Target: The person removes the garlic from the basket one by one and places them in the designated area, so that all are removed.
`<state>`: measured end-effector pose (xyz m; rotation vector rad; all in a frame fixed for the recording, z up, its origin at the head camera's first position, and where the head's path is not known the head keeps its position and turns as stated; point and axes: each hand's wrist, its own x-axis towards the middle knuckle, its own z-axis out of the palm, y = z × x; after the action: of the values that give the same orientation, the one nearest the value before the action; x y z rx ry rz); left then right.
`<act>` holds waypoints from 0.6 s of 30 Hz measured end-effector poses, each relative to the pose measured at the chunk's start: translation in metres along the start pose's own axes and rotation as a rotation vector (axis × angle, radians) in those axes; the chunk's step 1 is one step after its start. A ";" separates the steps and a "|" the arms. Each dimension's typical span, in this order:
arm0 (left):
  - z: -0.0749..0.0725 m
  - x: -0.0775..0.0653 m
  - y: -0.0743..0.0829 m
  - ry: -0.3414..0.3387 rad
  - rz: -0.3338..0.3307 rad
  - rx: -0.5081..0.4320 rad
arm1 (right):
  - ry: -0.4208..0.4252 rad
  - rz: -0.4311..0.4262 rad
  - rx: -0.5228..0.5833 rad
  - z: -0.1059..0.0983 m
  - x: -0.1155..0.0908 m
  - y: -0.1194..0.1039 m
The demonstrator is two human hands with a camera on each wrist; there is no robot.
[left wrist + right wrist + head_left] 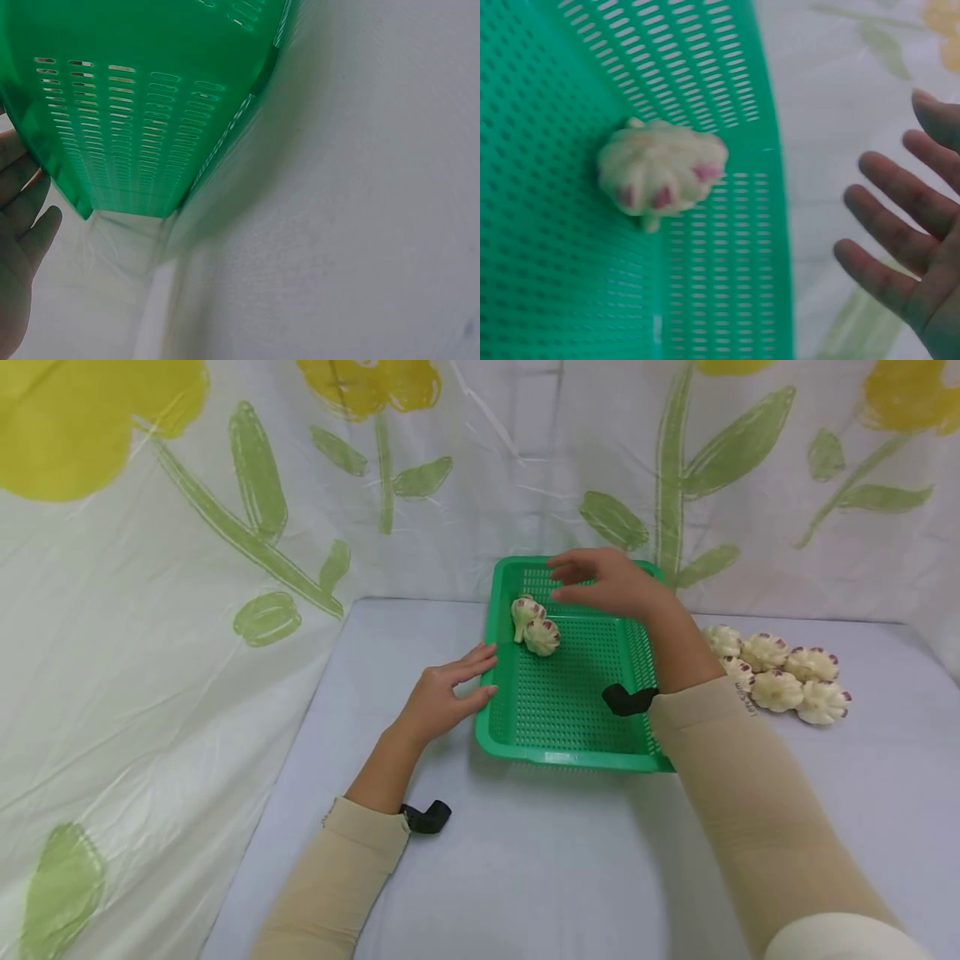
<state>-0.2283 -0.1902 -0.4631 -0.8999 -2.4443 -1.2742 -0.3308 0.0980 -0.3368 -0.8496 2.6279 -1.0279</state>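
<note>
Two garlic bulbs (542,637) with purple-tipped cloves lie together at the left side inside a green plastic basket (570,758). In the right wrist view a garlic bulb (661,169) rests in the basket's corner, slightly blurred. My left hand (448,692) touches the basket's left rim with fingers extended; the left wrist view shows its fingers beside the slotted wall (135,135). Above the basket's far part hovers my right hand (606,583), fingers spread and holding nothing, to the right of the two bulbs and apart from them.
Several more garlic bulbs (777,690) sit in rows on the white table (540,860), right of the basket and partly hidden by my right forearm. Behind the basket hangs a white curtain (480,510) printed with yellow flowers and green leaves.
</note>
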 end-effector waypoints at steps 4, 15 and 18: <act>0.000 0.000 0.000 0.003 0.002 -0.003 | 0.053 0.017 0.017 0.008 0.011 0.010; 0.001 0.000 0.001 0.006 -0.005 -0.001 | 0.062 0.073 0.102 0.027 0.036 0.017; 0.000 0.001 0.002 0.004 -0.009 -0.002 | 0.041 0.097 0.100 0.032 0.041 0.018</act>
<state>-0.2278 -0.1890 -0.4619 -0.8871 -2.4469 -1.2809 -0.3605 0.0672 -0.3710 -0.6795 2.5973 -1.1507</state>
